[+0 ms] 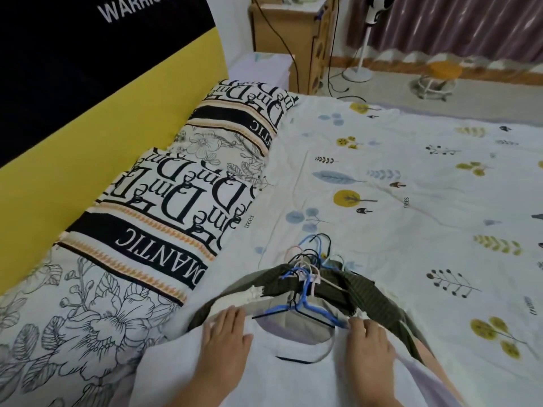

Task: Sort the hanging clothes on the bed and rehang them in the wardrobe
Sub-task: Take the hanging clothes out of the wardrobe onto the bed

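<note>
A pile of clothes on hangers lies on the bed in front of me. On top is a white T-shirt (293,377) with a round collar. Under it lies a dark olive striped garment (361,292). A bunch of hanger hooks (311,259), blue, pink and black, sticks out past the collars. My left hand (226,333) presses on the white T-shirt's left shoulder, fingers closed on the fabric. My right hand (370,345) holds the right shoulder near the blue hanger (308,309).
Two pillows (182,201) with black lettering lie along the yellow headboard (73,160) on the left. The leaf-printed bedsheet (426,201) spreads to the right. Beyond the bed stand a wooden cabinet (296,33), a fan stand (357,71), a small stool (437,74) and a curtain.
</note>
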Demonstrator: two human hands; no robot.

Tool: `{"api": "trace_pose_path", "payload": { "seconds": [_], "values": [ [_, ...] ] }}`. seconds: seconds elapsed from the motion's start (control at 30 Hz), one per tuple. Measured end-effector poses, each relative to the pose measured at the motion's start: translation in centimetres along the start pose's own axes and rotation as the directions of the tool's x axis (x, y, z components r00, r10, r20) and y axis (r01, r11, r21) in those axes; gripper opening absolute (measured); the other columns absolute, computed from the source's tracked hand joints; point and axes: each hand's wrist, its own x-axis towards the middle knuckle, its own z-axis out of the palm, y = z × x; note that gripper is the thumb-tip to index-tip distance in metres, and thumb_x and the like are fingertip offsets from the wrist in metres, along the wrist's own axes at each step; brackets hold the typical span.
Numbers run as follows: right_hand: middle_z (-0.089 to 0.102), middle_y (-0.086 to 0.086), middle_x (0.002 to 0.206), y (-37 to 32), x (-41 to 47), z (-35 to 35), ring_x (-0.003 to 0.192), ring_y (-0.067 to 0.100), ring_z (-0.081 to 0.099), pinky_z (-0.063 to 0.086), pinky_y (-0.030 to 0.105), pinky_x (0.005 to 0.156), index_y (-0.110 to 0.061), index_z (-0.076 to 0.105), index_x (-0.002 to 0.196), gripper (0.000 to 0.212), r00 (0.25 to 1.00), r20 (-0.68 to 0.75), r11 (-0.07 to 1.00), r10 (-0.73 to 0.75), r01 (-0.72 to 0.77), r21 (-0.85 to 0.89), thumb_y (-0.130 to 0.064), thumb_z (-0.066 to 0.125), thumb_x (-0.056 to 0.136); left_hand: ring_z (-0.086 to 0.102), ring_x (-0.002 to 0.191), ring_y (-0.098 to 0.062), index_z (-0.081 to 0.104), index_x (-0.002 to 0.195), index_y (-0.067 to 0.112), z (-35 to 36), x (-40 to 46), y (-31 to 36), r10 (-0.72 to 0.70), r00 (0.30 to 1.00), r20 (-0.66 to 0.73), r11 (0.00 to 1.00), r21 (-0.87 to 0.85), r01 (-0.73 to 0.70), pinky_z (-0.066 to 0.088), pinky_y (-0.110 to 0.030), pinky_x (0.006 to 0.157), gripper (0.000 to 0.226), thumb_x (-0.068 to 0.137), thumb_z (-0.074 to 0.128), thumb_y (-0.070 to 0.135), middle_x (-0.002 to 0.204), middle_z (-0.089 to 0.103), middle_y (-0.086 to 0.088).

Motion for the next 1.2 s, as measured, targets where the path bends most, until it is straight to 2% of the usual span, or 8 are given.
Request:
{"api": "trace_pose_path", "payload": {
  "seconds": [0.07,0.17,0.33,0.47,0.7,0.83,0.97,1.2],
  "values": [
    [0.067,0.011,0.086,-0.6,-0.5,-0.3,0.076,0.031,0.066,0.050,0.040,0.065,-0.013,0.070,0.090,0.039,0.996,0.084,0.999,-0.006,0.010,-0.039,-0.027,0.043,0.065,0.052,0.124,-0.019,0.053,0.131,0.012,-1.0,0.1,0.4,-0.049,0.996,0.070,0.999,0.002,0.049,0.044,-0.043,0.097,0.079,0.094,-0.005,0.049,0.138,0.051,-0.002],
    [0.069,0.014,0.095,-0.8,-0.8,0.2,0.085,0.028,0.069,0.037,0.047,0.079,-0.008,0.069,0.102,0.054,0.984,0.179,0.993,0.012,0.009,-0.117,-0.033,0.036,0.068,0.003,0.145,-0.014,0.002,0.150,0.020,-2.7,0.1,0.5,-0.014,0.991,0.132,0.998,-0.060,0.022,0.006,-0.041,0.116,0.059,0.099,0.015,0.046,0.158,0.000,0.003],
    [0.020,0.008,0.152,-4.1,-1.9,-4.0,0.141,0.026,0.019,0.024,0.044,0.110,-0.015,0.017,0.148,0.052,0.977,0.209,0.963,0.049,0.010,-0.269,-0.026,0.025,0.098,0.028,0.138,-0.022,0.031,0.143,0.015,-6.5,-1.2,-0.6,0.037,0.973,0.229,0.998,-0.052,-0.026,0.022,-0.039,0.113,0.051,0.099,0.032,0.040,0.149,0.031,-0.003],
    [0.041,0.005,0.142,-7.9,-4.1,-7.3,0.132,0.023,0.036,0.031,0.039,0.107,-0.018,0.038,0.135,0.039,0.944,0.329,0.942,0.008,0.103,-0.318,-0.018,0.032,0.097,0.047,0.121,-0.024,0.046,0.133,0.014,-10.4,-4.7,-2.3,0.067,0.985,0.159,0.988,-0.146,-0.043,0.040,-0.029,0.099,0.041,0.098,0.038,0.034,0.134,0.048,-0.006],
    [0.055,0.002,0.130,-15.7,-11.7,-13.1,0.118,0.022,0.053,0.044,0.033,0.093,-0.021,0.049,0.128,0.034,0.950,0.284,0.949,-0.134,0.205,-0.240,-0.023,0.039,0.096,0.056,0.107,-0.022,0.052,0.122,0.016,-17.3,-14.3,-7.2,0.087,0.994,0.066,0.976,-0.204,-0.072,0.046,-0.032,0.090,0.034,0.095,0.042,0.035,0.121,0.059,-0.005],
    [0.060,0.004,0.103,-20.5,-17.4,-16.7,0.096,0.024,0.055,0.040,0.027,0.069,-0.014,0.057,0.099,0.021,0.932,0.253,0.932,-0.260,0.311,-0.189,-0.024,0.039,0.094,0.054,0.109,-0.019,0.050,0.125,0.020,-21.6,-21.1,-10.5,0.091,0.996,-0.013,0.982,-0.164,-0.092,0.045,-0.031,0.092,0.035,0.095,0.042,0.037,0.124,0.057,-0.001],
    [0.053,0.009,0.127,-25.2,-24.1,-21.3,0.114,0.027,0.053,0.043,0.032,0.085,-0.012,0.052,0.123,0.034,0.883,0.217,0.877,-0.416,0.453,-0.159,-0.030,0.043,0.096,0.052,0.114,-0.019,0.045,0.132,0.021,-25.2,-27.8,-14.1,0.061,0.996,-0.068,0.989,-0.134,-0.070,0.043,-0.030,0.093,0.040,0.096,0.041,0.041,0.131,0.053,0.000],
    [0.056,0.009,0.125,-31.9,-33.1,-27.1,0.112,0.026,0.055,0.045,0.034,0.090,-0.011,0.051,0.126,0.037,0.738,0.177,0.713,-0.651,0.675,-0.190,-0.034,0.044,0.097,0.050,0.116,-0.018,0.042,0.134,0.023,-29.8,-38.3,-18.8,-0.050,0.982,-0.182,0.993,-0.111,0.030,0.042,-0.030,0.094,0.044,0.096,0.041,0.044,0.132,0.051,0.002]
  ]
}}
